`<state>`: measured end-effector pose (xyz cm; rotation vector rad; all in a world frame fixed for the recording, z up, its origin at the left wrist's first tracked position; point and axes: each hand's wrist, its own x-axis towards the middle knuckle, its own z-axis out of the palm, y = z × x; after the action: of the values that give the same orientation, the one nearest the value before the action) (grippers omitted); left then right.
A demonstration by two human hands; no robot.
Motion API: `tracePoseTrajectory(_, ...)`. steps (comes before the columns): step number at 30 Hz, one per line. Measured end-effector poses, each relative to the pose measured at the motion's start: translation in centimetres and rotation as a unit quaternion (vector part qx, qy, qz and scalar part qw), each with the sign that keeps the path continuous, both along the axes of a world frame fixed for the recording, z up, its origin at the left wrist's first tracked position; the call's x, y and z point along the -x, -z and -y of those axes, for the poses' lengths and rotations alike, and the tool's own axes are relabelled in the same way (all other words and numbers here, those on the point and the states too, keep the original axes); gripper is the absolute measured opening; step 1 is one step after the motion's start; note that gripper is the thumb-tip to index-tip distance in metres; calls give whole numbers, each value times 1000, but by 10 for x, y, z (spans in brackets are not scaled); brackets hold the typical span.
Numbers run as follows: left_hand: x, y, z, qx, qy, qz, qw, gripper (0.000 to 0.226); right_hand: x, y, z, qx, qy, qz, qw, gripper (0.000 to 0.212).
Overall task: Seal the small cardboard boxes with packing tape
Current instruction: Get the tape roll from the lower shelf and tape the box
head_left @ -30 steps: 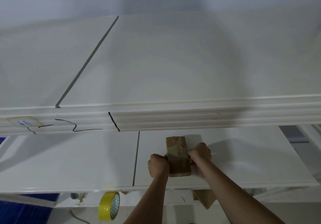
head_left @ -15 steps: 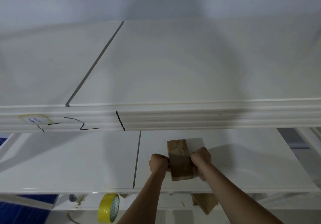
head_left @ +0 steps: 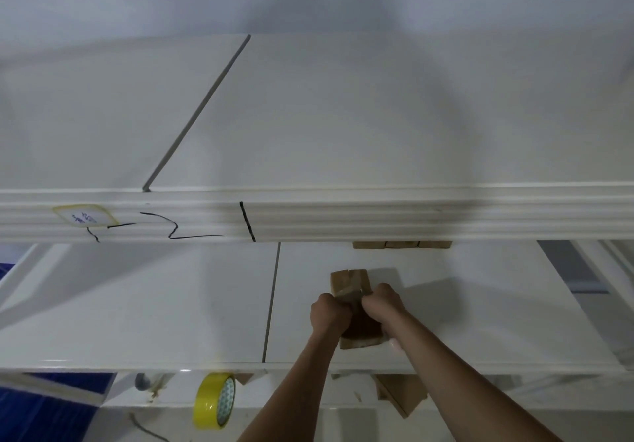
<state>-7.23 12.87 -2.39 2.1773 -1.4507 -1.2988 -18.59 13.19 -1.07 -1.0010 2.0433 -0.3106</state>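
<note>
Both hands clamped on one small box, mid-seal, on the lower white shelf.

Near to far, all relative to the box: yellow tape roll (head_left: 214,401) sits below and well to its left, on edge on a lower ledge; a loose cardboard piece (head_left: 399,397) lies just below it. Left hand (head_left: 328,314) grips the box's left side, right hand (head_left: 383,306) grips the right side, fingers curled round it, knuckles nearly meeting over the top. Small cardboard box (head_left: 350,282) rests on the lower shelf (head_left: 480,321), glossy tape visible on its near end. More boxes (head_left: 401,244) are lined up beyond it, tucked under the upper shelf edge (head_left: 343,215). Judgement: light, thin-walled, crushes if squeezed; tape face is slick. Hold by the side walls near corners and press tape down with flat fingers.
</note>
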Motion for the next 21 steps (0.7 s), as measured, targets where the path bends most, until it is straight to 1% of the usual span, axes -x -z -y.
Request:
tracePoseTrajectory(2,1,-1,-1,13,-9,8,1000,8,3,-1,-1,4,-5,6,1000,23)
tracePoseTrajectory(4,-1,0,-2,14,-19,-4,1000,12,6,1,-1,14,-3,9,1000,22)
tracePoseTrajectory(8,-10,7,-2,20,-23,1,1000,23,8,3,-3,16,18,1,1000,38)
tracePoseTrajectory(11,-14,10,-1,25,-22,5,999,24,7,10,-4,24,33,-11,999,40)
tracePoseTrajectory(13,-15,12,1,26,-21,8,999,27,6,15,-5,26,32,-25,999,37)
tracePoseTrajectory(15,-14,12,2,32,-19,17,999,28,2,9,-7,28,30,-47,998,28)
tracePoseTrajectory(18,-11,15,1,52,-13,36,998,23,-3,1,-8,25,31,-80,996,14)
tracePoseTrajectory(21,-11,13,3,45,-2,45,998,19,-4,0,-4,13,22,-87,996,14)
